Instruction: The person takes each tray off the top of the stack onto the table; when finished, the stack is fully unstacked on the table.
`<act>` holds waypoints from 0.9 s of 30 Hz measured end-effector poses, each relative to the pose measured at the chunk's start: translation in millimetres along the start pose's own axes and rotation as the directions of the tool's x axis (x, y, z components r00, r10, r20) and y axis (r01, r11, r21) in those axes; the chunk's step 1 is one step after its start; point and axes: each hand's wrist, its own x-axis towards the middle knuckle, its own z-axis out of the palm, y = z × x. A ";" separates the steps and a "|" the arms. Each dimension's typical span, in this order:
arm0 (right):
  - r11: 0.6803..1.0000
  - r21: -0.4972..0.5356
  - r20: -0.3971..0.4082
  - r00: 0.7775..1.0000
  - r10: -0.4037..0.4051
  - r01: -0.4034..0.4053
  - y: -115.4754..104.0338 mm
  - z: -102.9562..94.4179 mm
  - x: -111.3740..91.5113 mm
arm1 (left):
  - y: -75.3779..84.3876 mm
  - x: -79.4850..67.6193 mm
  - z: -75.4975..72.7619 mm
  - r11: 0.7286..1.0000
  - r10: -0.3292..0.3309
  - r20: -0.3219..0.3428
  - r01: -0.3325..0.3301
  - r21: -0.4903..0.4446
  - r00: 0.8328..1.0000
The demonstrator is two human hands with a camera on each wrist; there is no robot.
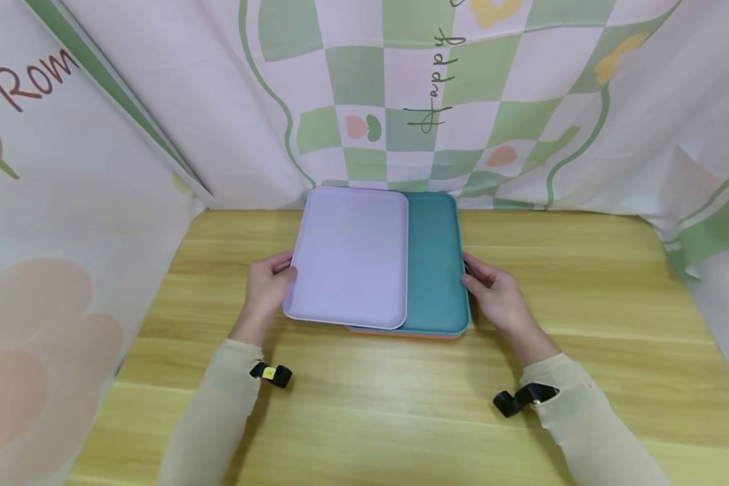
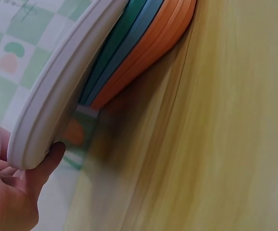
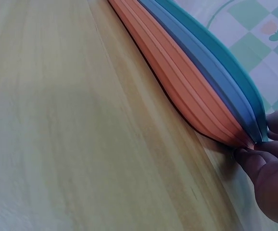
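Note:
A lilac tray (image 1: 352, 256) is held at its left edge by my left hand (image 1: 267, 289), thumb at the rim and fingers underneath. It sits shifted left over a stack of trays, overlapping the teal tray (image 1: 435, 263) on top. In the left wrist view its free side (image 2: 47, 101) stands out past the stack, raised off the table. Below the teal come a blue tray (image 3: 211, 79) and orange trays (image 3: 177, 67), lowest on the table. My right hand (image 1: 494, 290) grips the stack's right edge, its fingertips at the teal, blue and orange rims in the right wrist view.
The wooden table (image 1: 389, 405) extends in front of the stack and to both sides. Behind the stack hangs a green-and-white checked curtain (image 1: 413, 81), close to the trays' far edges. Another printed curtain (image 1: 55, 236) hangs along the left side.

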 end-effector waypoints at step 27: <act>1.000 -0.024 -0.006 1.000 -0.011 0.011 0.6 0.2 -0.9 | -14.7 3.9 -68.8 0.998 0.020 -0.108 -0.013 0.066 0.994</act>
